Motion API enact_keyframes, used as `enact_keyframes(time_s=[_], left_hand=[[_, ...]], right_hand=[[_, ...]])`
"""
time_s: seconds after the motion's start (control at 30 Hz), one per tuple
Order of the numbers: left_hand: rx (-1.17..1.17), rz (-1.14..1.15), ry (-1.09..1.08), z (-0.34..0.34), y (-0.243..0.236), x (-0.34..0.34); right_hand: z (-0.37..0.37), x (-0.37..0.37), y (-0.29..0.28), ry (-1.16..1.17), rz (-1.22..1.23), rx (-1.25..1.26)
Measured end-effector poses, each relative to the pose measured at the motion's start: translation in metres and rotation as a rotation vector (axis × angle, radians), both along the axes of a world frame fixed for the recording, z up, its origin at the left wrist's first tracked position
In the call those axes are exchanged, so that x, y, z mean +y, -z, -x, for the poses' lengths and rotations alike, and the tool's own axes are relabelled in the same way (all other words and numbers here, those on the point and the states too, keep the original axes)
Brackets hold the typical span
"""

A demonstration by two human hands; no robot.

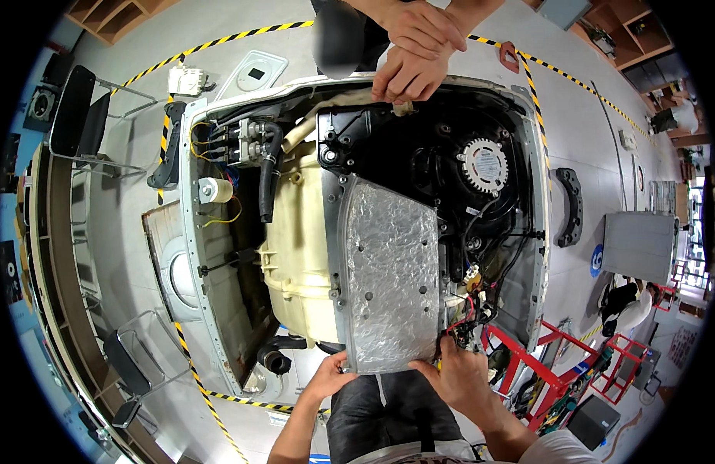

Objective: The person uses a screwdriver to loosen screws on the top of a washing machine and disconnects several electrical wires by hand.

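Note:
In the head view an open metal appliance cabinet point(190, 201) lies in front of me, holding a cream plastic tub point(294, 232), a black housing with a round silver part point(483, 164), valves point(251, 141), hoses and wires. A foil-covered panel point(388, 278) runs down its middle. My left hand point(328, 377) grips the panel's lower left corner with curled fingers. My right hand point(459, 373) is at the lower right corner, thumb on the edge and fingers curled beside coloured wires; I cannot make out exactly what those fingers hold.
A co-worker's hands point(415, 50) overlap at the cabinet's far rim. Red metal frames point(554, 371) stand at the lower right. Chairs point(73, 108) and a shelf unit point(48, 294) are on the left. Other people point(674, 116) and a grey box point(638, 243) are at the right.

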State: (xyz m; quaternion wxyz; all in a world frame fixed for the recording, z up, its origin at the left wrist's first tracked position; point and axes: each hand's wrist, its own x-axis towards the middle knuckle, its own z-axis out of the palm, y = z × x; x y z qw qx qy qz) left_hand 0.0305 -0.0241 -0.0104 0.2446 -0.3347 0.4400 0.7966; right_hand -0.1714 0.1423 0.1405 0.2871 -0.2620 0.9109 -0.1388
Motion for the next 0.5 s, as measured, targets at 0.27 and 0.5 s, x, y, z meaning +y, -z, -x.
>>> enact_keyframes(time_s=[0.27, 0.5], left_hand=[[0.001, -0.070, -0.021, -0.007, 0.015, 0.001], [0.015, -0.083, -0.041, -0.013, 0.026, 0.005]], right_hand=[[-0.005, 0.001, 0.003, -0.008, -0.009, 0.039], [-0.009, 0.003, 0.006, 0.000, -0.062, 0.030]])
